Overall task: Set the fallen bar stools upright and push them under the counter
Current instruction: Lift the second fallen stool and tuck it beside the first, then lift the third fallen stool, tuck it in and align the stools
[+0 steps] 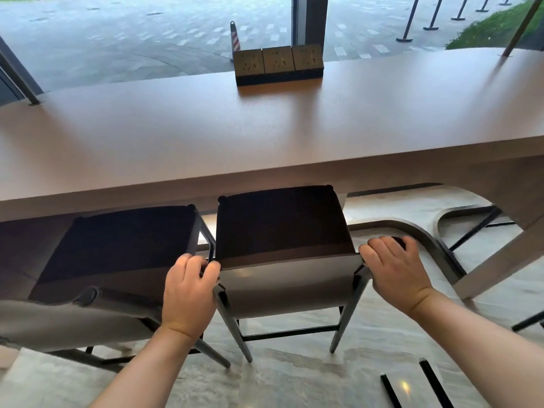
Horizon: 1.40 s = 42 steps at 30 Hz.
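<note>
Two bar stools stand upright at the long wooden counter (265,134). The middle stool (279,228) has a dark seat and a low pale backrest; its front edge sits just under the counter's lip. My left hand (188,293) grips the left corner of that backrest, and my right hand (394,269) grips its right corner. A second stool (123,245) of the same kind stands close to its left, its seat partly under the counter.
A block of three power sockets (278,64) sits on the counter's far side by the window. A slanted counter leg (500,260) drops to the floor on the right. Dark metal legs of another piece (426,381) lie on the marble floor at lower right.
</note>
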### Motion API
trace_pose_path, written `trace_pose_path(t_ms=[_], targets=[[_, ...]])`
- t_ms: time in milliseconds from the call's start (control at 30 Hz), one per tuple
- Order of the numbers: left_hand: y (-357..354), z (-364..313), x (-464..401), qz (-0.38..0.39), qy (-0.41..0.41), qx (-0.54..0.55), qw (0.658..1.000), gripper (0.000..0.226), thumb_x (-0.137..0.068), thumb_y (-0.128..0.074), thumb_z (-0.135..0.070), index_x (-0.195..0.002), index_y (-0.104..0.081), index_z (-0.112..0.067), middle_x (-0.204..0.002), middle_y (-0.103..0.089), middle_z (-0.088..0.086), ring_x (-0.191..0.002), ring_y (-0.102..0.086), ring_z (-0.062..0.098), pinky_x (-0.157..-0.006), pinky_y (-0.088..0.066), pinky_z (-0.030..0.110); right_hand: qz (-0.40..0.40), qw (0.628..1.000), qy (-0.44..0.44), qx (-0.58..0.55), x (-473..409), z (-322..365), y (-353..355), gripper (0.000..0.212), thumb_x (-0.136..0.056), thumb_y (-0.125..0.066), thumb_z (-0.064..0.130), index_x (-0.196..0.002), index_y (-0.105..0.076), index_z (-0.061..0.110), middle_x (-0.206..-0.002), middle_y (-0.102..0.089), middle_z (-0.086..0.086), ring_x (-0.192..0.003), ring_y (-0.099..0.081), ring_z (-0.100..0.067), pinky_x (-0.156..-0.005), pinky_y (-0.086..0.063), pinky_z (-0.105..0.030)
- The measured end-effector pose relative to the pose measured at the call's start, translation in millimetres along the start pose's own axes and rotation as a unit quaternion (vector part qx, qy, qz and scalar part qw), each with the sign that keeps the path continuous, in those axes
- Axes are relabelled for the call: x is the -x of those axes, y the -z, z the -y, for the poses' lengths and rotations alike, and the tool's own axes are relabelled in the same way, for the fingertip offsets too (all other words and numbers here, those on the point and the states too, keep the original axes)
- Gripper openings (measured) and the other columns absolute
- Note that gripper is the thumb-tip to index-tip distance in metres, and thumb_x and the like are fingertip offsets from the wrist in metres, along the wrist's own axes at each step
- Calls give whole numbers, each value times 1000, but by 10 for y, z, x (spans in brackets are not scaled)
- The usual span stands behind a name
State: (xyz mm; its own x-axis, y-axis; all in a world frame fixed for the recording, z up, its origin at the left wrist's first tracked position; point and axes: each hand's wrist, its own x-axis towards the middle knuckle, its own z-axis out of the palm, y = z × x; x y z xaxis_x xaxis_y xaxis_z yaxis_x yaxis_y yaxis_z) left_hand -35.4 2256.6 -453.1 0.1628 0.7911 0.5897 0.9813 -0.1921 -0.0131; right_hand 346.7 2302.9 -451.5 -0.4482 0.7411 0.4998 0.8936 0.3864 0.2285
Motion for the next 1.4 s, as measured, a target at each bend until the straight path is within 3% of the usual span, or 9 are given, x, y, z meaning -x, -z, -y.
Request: trace_pose_path(t_ms=[133,233,300,400,567,767,1033,1267,1400], targets=[[-5,0,63,17,17,-4,1000,30,-77,-74,-6,-104,-64,-6,-98,-66,19,-104,-50,38,-72,-49,49,8,1000,-19,-22,-20,76,92,32,-77,-49,3,-108,-49,10,-91,-64,-14,-85,-61,-36,-81,-37,-47],[83,-63,90,111,44,-29,992,59,-83,-54,-49,-132,-54,-15,-134,-56,18,-132,-42,42,-102,-35,63,93,993,-56,-36,-38,159,183,57,-67,-78,18,-118,-54,10,-114,-65,-18,-108,-60,-39,-99,-32,-62],[190,-127,50,155,46,-25,987,79,-80,-50,-67,-144,-43,-20,-153,-40,16,-145,-28,43,-111,-17,67,137,986,-76,-51,-55,224,291,68,-76,-74,40,-133,-50,13,-138,-55,-18,-130,-48,-40,-107,-19,-68],[408,-282,-52,157,39,41,986,87,-83,-41,-77,-152,-31,-25,-162,-25,13,-153,-9,33,-114,-16,66,116,983,-97,-100,-67,339,494,76,-82,-59,57,-144,-37,19,-154,-38,-11,-144,-31,-33,-114,-5,-61],[827,-472,-254,112,10,220,969,84,-86,-39,-79,-154,-5,-44,-167,-4,-4,-154,3,15,-119,-12,56,39,962,-98,-254,-81,555,938,71,-87,-52,58,-145,-34,22,-156,-31,-6,-147,-23,-24,-117,-20,-55],[1414,-638,-450,96,-11,325,941,88,-77,-52,-82,-149,-10,-56,-159,-7,-34,-147,-14,-6,-114,-33,47,-39,907,-133,-398,-104,703,1552,77,-84,-62,53,-148,-29,28,-157,-27,9,-146,-22,-7,-115,-20,-22],[2217,-920,-455,55,-65,403,911,85,-75,-58,-78,-148,-25,-50,-155,-29,-28,-141,-32,-3,-106,-31,23,-86,877,-158,-445,175,811,2450,76,-83,-63,54,-146,-23,44,-151,-18,36,-144,-21,2,-108,-18,-6],[2679,-1497,-429,36,-130,434,891,76,-79,-64,-57,-146,-37,-35,-148,-42,-16,-135,-42,0,-105,-33,17,-114,861,-200,-454,613,705,3049,70,-86,-59,50,-147,-28,34,-152,-34,16,-142,-29,-2,-111,-29,-20],[2841,-1940,-420,39,-167,455,874,76,-82,-60,-67,-145,-41,-29,-148,-44,-13,-137,-41,2,-105,-36,22,-130,853,-234,-449,999,527,3388,71,-85,-61,49,-147,-28,34,-153,-36,10,-143,-29,-5,-113,-34,-39]])
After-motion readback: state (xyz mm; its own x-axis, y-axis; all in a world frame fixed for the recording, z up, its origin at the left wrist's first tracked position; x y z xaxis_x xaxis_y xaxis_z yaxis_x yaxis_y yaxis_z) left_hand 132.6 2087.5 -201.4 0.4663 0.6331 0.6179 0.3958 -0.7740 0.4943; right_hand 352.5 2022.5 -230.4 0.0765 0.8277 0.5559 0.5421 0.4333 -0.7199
